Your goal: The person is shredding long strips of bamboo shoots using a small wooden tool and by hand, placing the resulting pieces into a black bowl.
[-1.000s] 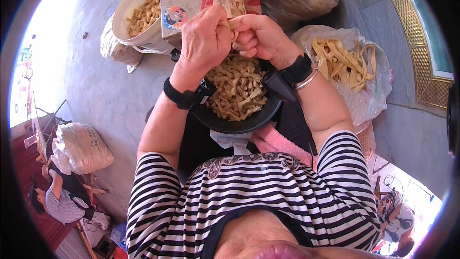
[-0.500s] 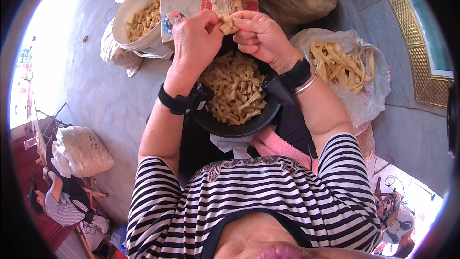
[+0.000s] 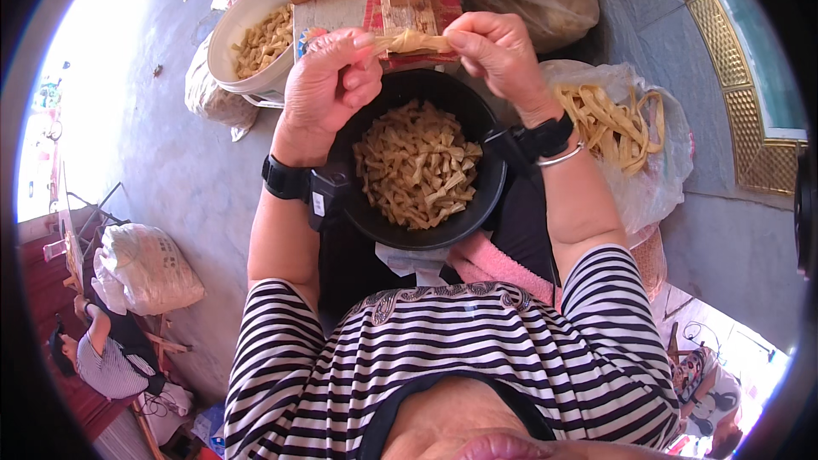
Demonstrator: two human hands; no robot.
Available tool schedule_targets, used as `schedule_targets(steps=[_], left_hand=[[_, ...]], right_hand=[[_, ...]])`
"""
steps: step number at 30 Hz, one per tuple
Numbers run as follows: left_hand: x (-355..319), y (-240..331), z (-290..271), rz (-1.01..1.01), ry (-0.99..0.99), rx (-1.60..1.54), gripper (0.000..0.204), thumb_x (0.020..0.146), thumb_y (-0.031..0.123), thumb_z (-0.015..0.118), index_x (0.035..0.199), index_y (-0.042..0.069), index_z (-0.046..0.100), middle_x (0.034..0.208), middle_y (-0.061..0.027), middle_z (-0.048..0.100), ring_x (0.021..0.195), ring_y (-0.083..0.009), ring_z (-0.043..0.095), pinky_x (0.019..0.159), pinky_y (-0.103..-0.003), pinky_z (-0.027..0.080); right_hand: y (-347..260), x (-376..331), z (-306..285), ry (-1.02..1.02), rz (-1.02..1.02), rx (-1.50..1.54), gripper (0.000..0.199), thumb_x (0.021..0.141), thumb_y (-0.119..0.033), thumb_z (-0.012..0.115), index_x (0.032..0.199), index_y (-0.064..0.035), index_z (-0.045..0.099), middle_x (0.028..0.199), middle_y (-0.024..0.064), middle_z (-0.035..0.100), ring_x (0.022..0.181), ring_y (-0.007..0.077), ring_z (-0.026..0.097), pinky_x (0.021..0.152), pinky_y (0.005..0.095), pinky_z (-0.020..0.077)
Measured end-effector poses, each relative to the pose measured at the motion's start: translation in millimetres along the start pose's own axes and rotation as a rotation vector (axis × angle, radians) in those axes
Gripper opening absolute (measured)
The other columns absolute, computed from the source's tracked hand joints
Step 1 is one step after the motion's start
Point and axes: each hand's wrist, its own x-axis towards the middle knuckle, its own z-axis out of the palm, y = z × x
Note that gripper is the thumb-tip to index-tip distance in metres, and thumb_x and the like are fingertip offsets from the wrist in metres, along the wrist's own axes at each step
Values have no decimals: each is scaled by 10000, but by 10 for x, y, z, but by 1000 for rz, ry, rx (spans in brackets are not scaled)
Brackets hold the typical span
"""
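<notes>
Watching remotely, I see the left hand (image 3: 331,85) and right hand (image 3: 504,60) pinching opposite ends of a flat tan strip (image 3: 407,41), bunched mid-length, near the far rim of a round black bowl (image 3: 491,196); ridged tan pieces (image 3: 417,166) lie inside (print on the bulging white sack (image 3: 149,271): unreadable).

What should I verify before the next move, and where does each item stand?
1. Left hand holds one end of the knotted tan strip: ok.
2. Right hand pinches the other end: ok.
3. Knot fully tight: cannot tell.
4. Small knotted pieces all inside the round black bowl: ok, none seen on its rim.
5. Loose long strips available: ok, in the clear plastic bag at right.
</notes>
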Motion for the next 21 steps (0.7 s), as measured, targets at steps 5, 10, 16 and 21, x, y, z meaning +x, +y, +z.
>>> schedule_targets(steps=[5, 10, 16, 21], left_hand=[[8, 96, -154, -33, 83, 734, 205, 890, 214, 516, 754, 61, 529, 559, 9, 450, 453, -70, 418, 433, -193, 307], [26, -99, -98, 211, -119, 1199, 252, 917, 242, 501, 896, 3, 579, 715, 12, 550, 695, -77, 532, 629, -224, 424], [108, 2, -58, -58, -154, 1267, 212, 904, 204, 523, 792, 24, 539, 604, -1, 480, 518, -86, 479, 490, -263, 388], [461, -166, -208, 350, 245, 1611, 176, 835, 241, 587, 882, 73, 609, 608, -91, 545, 576, -215, 539, 543, -345, 418]], right_hand=[[31, -10, -28, -30, -11, -97, 156, 852, -131, 604, 765, -6, 637, 626, -45, 550, 579, 22, 459, 522, 186, 370], [84, -1, 119, -116, -47, -286, 141, 837, -106, 616, 744, 0, 627, 602, -44, 525, 577, 25, 431, 520, 211, 368], [150, 110, -11, -103, -40, -443, 180, 836, -132, 600, 714, 1, 594, 545, -16, 484, 531, 47, 412, 494, 238, 361], [430, 411, -135, 66, -132, -627, 199, 842, -193, 556, 768, -15, 603, 562, 80, 538, 515, 139, 496, 523, 292, 411]])
